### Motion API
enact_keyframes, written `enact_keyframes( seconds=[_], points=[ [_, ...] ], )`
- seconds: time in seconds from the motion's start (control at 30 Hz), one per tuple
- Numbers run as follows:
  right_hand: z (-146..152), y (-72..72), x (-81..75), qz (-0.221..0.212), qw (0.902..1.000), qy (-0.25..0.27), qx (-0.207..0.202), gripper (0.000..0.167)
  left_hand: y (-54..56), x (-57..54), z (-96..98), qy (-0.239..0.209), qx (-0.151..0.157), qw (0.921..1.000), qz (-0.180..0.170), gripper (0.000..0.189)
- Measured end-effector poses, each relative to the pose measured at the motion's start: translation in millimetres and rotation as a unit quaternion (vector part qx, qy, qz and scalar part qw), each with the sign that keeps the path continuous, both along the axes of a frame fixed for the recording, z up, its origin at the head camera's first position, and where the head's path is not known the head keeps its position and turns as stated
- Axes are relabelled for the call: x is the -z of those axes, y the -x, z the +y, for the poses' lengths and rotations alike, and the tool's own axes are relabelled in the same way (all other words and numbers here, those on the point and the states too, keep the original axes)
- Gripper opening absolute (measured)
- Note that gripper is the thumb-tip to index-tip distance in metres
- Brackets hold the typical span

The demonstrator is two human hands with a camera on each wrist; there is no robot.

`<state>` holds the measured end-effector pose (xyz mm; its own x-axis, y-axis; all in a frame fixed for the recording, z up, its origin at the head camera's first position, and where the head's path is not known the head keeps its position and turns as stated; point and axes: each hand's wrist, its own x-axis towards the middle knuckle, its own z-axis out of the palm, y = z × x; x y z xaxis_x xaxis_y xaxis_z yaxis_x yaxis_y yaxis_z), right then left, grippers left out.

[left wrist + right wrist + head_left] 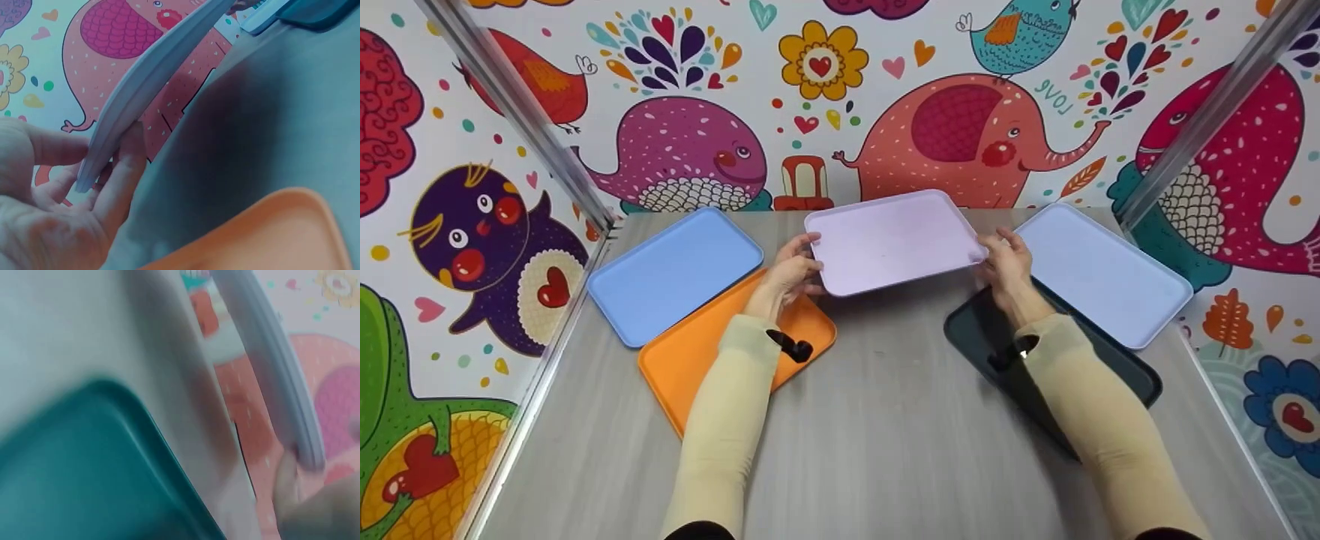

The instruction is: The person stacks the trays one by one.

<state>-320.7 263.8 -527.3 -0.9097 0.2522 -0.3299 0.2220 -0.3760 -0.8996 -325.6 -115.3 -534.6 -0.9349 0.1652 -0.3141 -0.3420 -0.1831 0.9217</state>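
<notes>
Head view: A pale lilac rectangular tray, round-cornered and apparently plastic, is held clear of the grey wood-grain surface, near the patterned wall. Its long axis spans the gap between the left hand and the right hand, one at each short end; neither is nearer. Each grip is closed on its own end. A mid-blue tray and a bright orange tray lie on the left; a pale periwinkle tray and a dark green tray lie on the right. All share the rectangular, round-cornered form. The wall carries the word "LOVE", apparently reversed. No brand or label is legible on any tray.

Left wrist view: Thumb and fingers pinch the lilac tray's end from opposite faces. The tray stands tilted above the surface; a corner of the orange tray shows below.

Right wrist view: Blurred. Fingers meet the opposite end; their full placement cannot be told. No writing is readable.
</notes>
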Motion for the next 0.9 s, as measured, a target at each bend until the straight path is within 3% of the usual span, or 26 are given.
enact_keyframes(
  seconds=[0.1,0.23,0.4,0.67,0.9],
  points=[
    [-24.7,-11.5,7.3,0.012,0.9986,-0.008,0.05,0.073,-1.0,0.1,3.2,-0.006,-0.014,0.9999,0.004,0.07],
    [-58.5,-24.6,14.7,0.048,0.9957,-0.005,0.078,0.092,-1.6,2.4,7.2,-0.01,-0.03,0.9995,0.008,0.069],
    [-93.8,-36.4,18.9,0.088,0.9904,0.018,0.105,0.097,-5.8,4.0,12.8,-0.009,-0.041,0.999,0.015,0.068],
    [-130.1,-48.8,26.5,0.08,0.9906,0.028,0.107,0.1,-9.2,5.0,17.6,-0.017,-0.04,0.9987,0.026,0.067],
    [-138.0,-52.0,24.3,0.077,0.9902,0.037,0.11,0.099,-9.8,5.8,20.9,-0.015,-0.042,0.9985,0.032,0.067]
  ],
)
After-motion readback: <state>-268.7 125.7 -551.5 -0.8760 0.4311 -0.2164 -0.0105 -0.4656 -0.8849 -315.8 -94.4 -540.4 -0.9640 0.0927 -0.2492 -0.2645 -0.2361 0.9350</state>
